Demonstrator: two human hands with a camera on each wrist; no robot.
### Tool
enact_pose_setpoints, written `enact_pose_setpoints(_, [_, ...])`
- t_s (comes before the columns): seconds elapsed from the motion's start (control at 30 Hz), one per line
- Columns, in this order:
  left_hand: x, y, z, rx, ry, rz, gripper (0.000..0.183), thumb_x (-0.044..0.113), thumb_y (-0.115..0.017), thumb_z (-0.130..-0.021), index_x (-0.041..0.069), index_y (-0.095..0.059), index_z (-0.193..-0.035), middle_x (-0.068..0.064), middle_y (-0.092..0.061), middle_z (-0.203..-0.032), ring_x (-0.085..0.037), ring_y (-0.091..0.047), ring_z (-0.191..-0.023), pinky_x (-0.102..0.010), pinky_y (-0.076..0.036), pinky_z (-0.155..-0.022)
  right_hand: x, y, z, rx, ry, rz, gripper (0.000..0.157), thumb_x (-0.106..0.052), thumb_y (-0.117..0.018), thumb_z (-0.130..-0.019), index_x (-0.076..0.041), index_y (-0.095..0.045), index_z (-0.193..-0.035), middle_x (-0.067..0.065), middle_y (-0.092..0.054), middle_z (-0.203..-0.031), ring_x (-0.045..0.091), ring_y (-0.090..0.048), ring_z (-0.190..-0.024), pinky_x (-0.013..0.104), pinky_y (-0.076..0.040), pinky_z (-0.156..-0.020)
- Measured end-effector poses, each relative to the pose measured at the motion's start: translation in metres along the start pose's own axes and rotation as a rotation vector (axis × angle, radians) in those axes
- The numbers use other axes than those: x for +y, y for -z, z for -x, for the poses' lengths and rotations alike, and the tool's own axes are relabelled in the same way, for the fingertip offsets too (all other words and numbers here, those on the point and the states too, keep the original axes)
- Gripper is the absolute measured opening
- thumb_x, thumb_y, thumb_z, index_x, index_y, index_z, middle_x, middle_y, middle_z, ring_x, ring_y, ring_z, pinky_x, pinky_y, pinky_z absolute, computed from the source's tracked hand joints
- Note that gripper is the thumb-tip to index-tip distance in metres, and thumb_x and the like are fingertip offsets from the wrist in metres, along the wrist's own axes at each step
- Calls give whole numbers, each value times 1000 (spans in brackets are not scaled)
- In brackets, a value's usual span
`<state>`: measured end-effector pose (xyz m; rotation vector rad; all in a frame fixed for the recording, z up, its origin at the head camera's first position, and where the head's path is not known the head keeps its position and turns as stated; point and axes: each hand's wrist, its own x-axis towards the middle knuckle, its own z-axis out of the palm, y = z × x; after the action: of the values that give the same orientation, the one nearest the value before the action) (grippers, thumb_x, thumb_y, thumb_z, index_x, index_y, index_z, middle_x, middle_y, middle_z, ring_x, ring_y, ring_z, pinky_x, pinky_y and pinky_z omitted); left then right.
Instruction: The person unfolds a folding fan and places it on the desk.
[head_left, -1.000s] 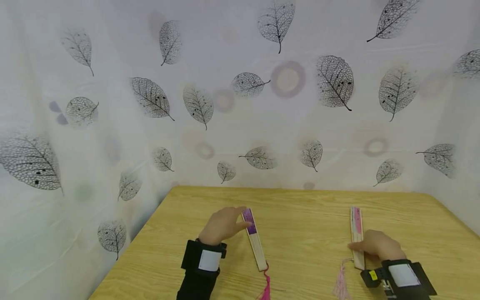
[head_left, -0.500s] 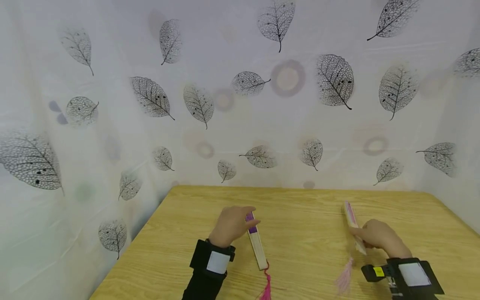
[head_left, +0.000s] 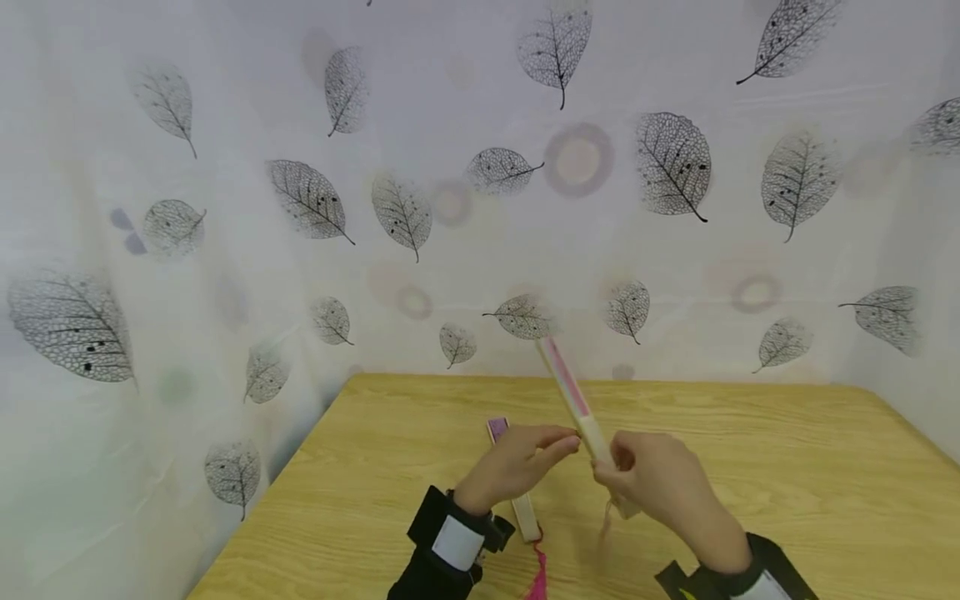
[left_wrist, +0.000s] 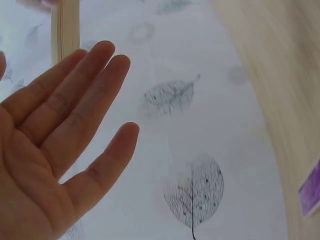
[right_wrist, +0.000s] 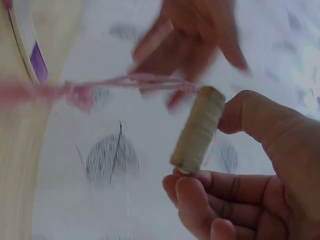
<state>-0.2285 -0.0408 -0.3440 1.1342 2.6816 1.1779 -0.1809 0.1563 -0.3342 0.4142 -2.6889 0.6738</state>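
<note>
The right hand (head_left: pixel 660 475), bent in from the right above the wooden table (head_left: pixel 810 483), pinches a folded pink fan (head_left: pixel 570 387) near its tasselled lower end between thumb and fingers, holding it raised and tilted, its upper end leaning leftward and away from the person. The left hand (head_left: pixel 510 467) is released and grips nothing, its fingers stretched toward that fan's edge, though whether they touch cannot be told. Beneath the left hand, a folded purple fan (head_left: pixel 527 517) lies on the table, partly hidden.

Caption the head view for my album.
Right hand holds pink folding fan aloft; left hand partly hides purple folding fan on table.
</note>
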Motion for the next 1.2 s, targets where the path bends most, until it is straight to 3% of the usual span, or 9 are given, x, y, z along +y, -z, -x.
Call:
enact_pose_setpoints(0.07, [3,0,0,35,-8,15,46,46,-36,-91,13,-65,-105,-2,-66,-104,-4,-56,-90,-28,-50,-80,-10,-10,2,40,48,11,24,-29,-65,-73,-20,-47,-59,-13,-40,-50,2,-31,-43,20,-31,-37])
enact_pose_setpoints(0.17, [5,-1,0,102,7,44,37,43,-44,-89,13,-67,-90,0,-67,-87,-2,-55,-77,-23,-50,-69,-17,-20,5,168,136,58,27,-28,-67,-70,-20,-45,-58,-14,-36,-50,-1,-25,-42,17,-27,-35])
enact_pose_setpoints(0.27, [6,-1,1,140,31,147,31,36,-50,-88,11,-67,-87,-2,-67,-83,-2,-54,-72,-21,-48,-65,-19,-24,6,290,199,96,28,-30,-69,-69,-20,-45,-59,-14,-35,-50,-4,-23,-42,15,-24,-34])
enact_pose_setpoints(0.33, [7,0,1,143,47,233,29,33,-51,-88,9,-67,-92,-5,-67,-87,-3,-55,-74,-22,-49,-68,-20,-23,4,306,203,71,25,-33,-70,-70,-20,-50,-63,-15,-42,-52,-6,-29,-43,14,-28,-34])
enact_pose_setpoints(0.5, [7,6,1,124,83,496,28,24,-53,-88,6,-63,-107,-13,-65,-104,-11,-59,-87,-27,-52,-78,-33,-10,-9,221,70,-177,23,-35,-66,-76,-14,-66,-82,-6,-66,-70,1,-56,-60,24,-50,-51])
enact_pose_setpoints(0.67, [7,7,-1,178,130,669,31,21,-55,-86,3,-62,-110,-18,-62,-109,-16,-61,-88,-31,-53,-78,-47,-2,-20,179,-77,-315,29,-28,-67,-76,-4,-67,-94,5,-69,-78,8,-61,-66,30,-54,-59])
enact_pose_setpoints(0.83, [6,6,-1,225,157,645,31,21,-51,-89,0,-62,-109,-22,-64,-103,-16,-62,-85,-30,-54,-76,-48,-5,-23,141,-146,-342,25,-21,-67,-77,-3,-67,-94,8,-69,-80,10,-61,-67,29,-55,-59])
enact_pose_setpoints(1.2, [3,-1,-3,239,158,582,28,10,-44,-91,-5,-59,-109,-25,-64,-99,-19,-63,-81,-31,-55,-73,-41,-20,-24,165,-127,-243,21,-17,-67,-74,-3,-68,-90,5,-68,-74,9,-57,-61,29,-51,-53])
